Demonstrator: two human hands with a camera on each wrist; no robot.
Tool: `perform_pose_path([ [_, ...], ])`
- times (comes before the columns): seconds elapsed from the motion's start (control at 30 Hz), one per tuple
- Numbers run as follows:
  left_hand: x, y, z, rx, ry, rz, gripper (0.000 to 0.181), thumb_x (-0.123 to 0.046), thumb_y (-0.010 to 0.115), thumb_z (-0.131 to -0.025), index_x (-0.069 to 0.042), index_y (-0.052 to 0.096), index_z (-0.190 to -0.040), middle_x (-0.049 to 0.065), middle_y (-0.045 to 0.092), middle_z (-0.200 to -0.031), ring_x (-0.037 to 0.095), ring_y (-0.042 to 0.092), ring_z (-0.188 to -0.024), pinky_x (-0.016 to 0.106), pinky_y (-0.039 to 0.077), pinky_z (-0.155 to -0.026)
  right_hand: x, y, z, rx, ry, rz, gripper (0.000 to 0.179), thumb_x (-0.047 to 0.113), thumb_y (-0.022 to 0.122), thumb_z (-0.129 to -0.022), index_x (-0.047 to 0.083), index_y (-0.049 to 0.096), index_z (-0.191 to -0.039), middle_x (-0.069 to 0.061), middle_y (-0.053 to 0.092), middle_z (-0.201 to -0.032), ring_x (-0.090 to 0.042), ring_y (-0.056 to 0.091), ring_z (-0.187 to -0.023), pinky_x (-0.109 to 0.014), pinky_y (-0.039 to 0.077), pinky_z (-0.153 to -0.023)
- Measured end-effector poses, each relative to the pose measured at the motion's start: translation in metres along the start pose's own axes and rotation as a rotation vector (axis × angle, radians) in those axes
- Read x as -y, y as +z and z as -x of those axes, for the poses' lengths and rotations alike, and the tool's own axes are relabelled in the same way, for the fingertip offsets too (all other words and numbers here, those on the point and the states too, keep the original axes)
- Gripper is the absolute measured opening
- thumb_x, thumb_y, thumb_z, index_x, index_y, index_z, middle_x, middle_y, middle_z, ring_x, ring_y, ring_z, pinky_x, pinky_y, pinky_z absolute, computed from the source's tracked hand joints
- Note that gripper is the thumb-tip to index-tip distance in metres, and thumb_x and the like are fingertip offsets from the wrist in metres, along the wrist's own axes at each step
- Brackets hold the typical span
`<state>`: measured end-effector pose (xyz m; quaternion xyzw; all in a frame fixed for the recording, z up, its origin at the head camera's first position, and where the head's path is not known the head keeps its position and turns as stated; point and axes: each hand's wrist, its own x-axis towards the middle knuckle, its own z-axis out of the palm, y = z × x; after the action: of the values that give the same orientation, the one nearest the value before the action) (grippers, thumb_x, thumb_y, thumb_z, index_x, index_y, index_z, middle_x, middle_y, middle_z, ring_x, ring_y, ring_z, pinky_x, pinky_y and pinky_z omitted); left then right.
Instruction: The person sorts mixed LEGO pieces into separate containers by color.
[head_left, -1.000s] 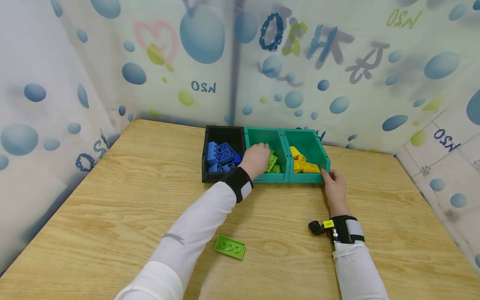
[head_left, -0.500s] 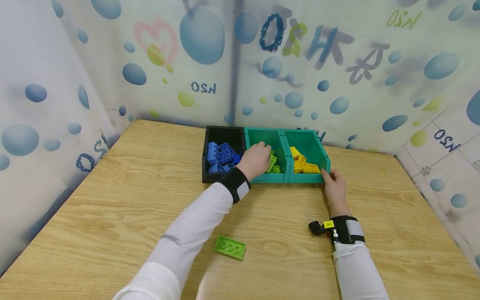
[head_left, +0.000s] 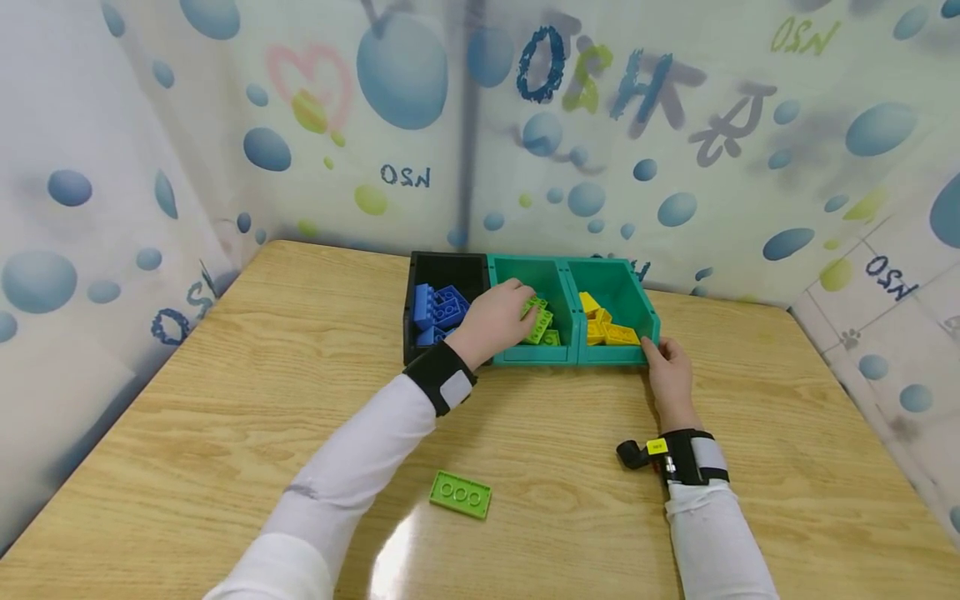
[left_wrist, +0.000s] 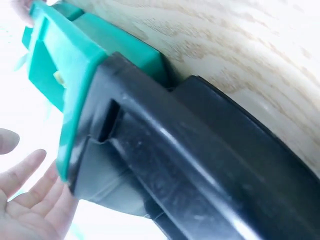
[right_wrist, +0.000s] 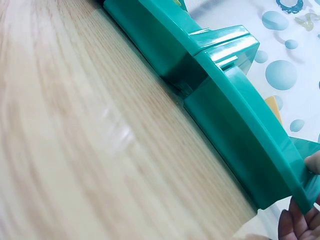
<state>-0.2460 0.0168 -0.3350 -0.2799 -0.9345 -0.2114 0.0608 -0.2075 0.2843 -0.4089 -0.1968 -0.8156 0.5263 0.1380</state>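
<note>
My left hand [head_left: 492, 321] is over the middle teal bin [head_left: 534, 355], above the green toy bricks [head_left: 538, 325] in it. In the left wrist view its fingers [left_wrist: 37, 192] are loosely bent, apart from the thumb, and no brick shows between them. With thumb and fingers, my right hand [head_left: 670, 379] pinches the front right corner of the right teal bin [head_left: 615, 356], which holds yellow bricks [head_left: 609, 329]. The right wrist view shows the thumb inside that rim and fingers outside. A lone green brick [head_left: 461, 495] lies on the table, hollow side up.
A black bin [head_left: 448, 268] with blue bricks [head_left: 442, 308] adjoins the teal bins on the left. All three stand in a row near the back of the wooden table [head_left: 285, 350]. A patterned curtain [head_left: 315, 192] hangs close behind.
My left hand has drawn back a little to the left, uncovering more green bricks and covering some blue ones. The right hand and the bins have stayed put.
</note>
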Motion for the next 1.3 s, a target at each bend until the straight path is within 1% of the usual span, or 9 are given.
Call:
perform_pose_path([
  [0.13, 0.0, -0.005, 0.01, -0.006, 0.005, 0.036, 0.035, -0.023, 0.049, -0.096, -0.004, 0.058, -0.124, 0.01, 0.06, -0.122, 0.022, 0.059, -0.111, 0.032, 0.048, -0.089, 0.0, -0.001, 0.002, -0.011, -0.026, -0.026, 0.053, 0.041, 0.049, -0.095, -0.005, 0.052, -0.119, -0.007, 0.049, -0.102, -0.019, 0.04, -0.097, -0.026, 0.035, -0.081],
  [0.23, 0.0, -0.008, 0.018, -0.022, 0.029, 0.06, 0.034, -0.023, 0.049, -0.096, -0.003, 0.06, -0.122, 0.01, 0.061, -0.12, 0.022, 0.06, -0.109, 0.032, 0.049, -0.088, 0.0, 0.0, 0.0, -0.006, -0.005, -0.034, 0.049, 0.037, 0.048, -0.096, -0.005, 0.052, -0.12, -0.008, 0.048, -0.105, -0.019, 0.04, -0.099, -0.026, 0.035, -0.084],
  [0.27, 0.001, -0.009, 0.02, -0.024, 0.035, 0.07, 0.034, -0.022, 0.05, -0.095, -0.003, 0.06, -0.121, 0.011, 0.062, -0.12, 0.023, 0.06, -0.108, 0.033, 0.049, -0.088, -0.001, 0.0, -0.001, -0.001, 0.006, -0.016, 0.049, 0.037, 0.046, -0.097, -0.004, 0.05, -0.123, -0.009, 0.047, -0.108, -0.019, 0.039, -0.101, -0.028, 0.035, -0.086],
  [0.4, 0.002, -0.011, 0.031, -0.012, 0.048, 0.095, 0.033, -0.023, 0.05, -0.095, -0.004, 0.061, -0.12, 0.01, 0.063, -0.117, 0.022, 0.061, -0.104, 0.031, 0.05, -0.084, -0.002, 0.0, -0.003, 0.004, 0.028, 0.003, 0.048, 0.036, 0.043, -0.098, -0.003, 0.049, -0.126, -0.008, 0.046, -0.111, -0.017, 0.038, -0.102, -0.026, 0.034, -0.087],
  [0.63, 0.003, -0.012, 0.052, 0.008, 0.067, 0.122, 0.031, -0.023, 0.053, -0.094, -0.004, 0.063, -0.117, 0.011, 0.063, -0.114, 0.022, 0.062, -0.1, 0.032, 0.05, -0.082, -0.001, 0.001, -0.002, 0.004, 0.019, 0.002, 0.047, 0.035, 0.043, -0.098, -0.003, 0.049, -0.125, -0.007, 0.045, -0.109, -0.016, 0.038, -0.1, -0.025, 0.034, -0.084],
  [0.83, 0.006, -0.014, 0.072, -0.024, 0.095, 0.133, 0.029, -0.022, 0.056, -0.093, -0.003, 0.064, -0.113, 0.01, 0.065, -0.108, 0.021, 0.063, -0.095, 0.032, 0.05, -0.08, -0.001, 0.001, -0.003, 0.001, 0.016, -0.005, 0.047, 0.035, 0.043, -0.098, -0.003, 0.049, -0.125, -0.006, 0.046, -0.108, -0.016, 0.038, -0.099, -0.024, 0.034, -0.084],
  [0.93, 0.007, -0.016, 0.078, -0.038, 0.099, 0.137, 0.028, -0.02, 0.058, -0.092, -0.003, 0.065, -0.112, 0.011, 0.066, -0.106, 0.021, 0.063, -0.093, 0.033, 0.05, -0.079, -0.001, 0.001, -0.002, 0.002, 0.015, -0.007, 0.048, 0.036, 0.043, -0.098, -0.003, 0.049, -0.125, -0.006, 0.046, -0.108, -0.016, 0.038, -0.099, -0.024, 0.034, -0.084],
  [1.07, 0.008, -0.018, 0.084, -0.021, 0.102, 0.127, 0.027, -0.021, 0.058, -0.091, -0.003, 0.066, -0.11, 0.01, 0.066, -0.106, 0.022, 0.064, -0.094, 0.033, 0.05, -0.08, -0.002, 0.001, -0.002, 0.007, 0.018, -0.003, 0.049, 0.037, 0.043, -0.098, -0.002, 0.049, -0.126, -0.007, 0.046, -0.111, -0.016, 0.038, -0.101, -0.025, 0.034, -0.085],
  [1.3, 0.006, -0.02, 0.094, -0.02, 0.136, 0.104, 0.024, -0.022, 0.058, -0.091, -0.006, 0.067, -0.106, 0.008, 0.066, -0.103, 0.017, 0.063, -0.085, 0.029, 0.05, -0.073, -0.003, 0.001, -0.002, 0.005, 0.018, -0.006, 0.049, 0.038, 0.043, -0.098, -0.002, 0.049, -0.126, -0.007, 0.046, -0.11, -0.016, 0.038, -0.101, -0.025, 0.034, -0.086],
])
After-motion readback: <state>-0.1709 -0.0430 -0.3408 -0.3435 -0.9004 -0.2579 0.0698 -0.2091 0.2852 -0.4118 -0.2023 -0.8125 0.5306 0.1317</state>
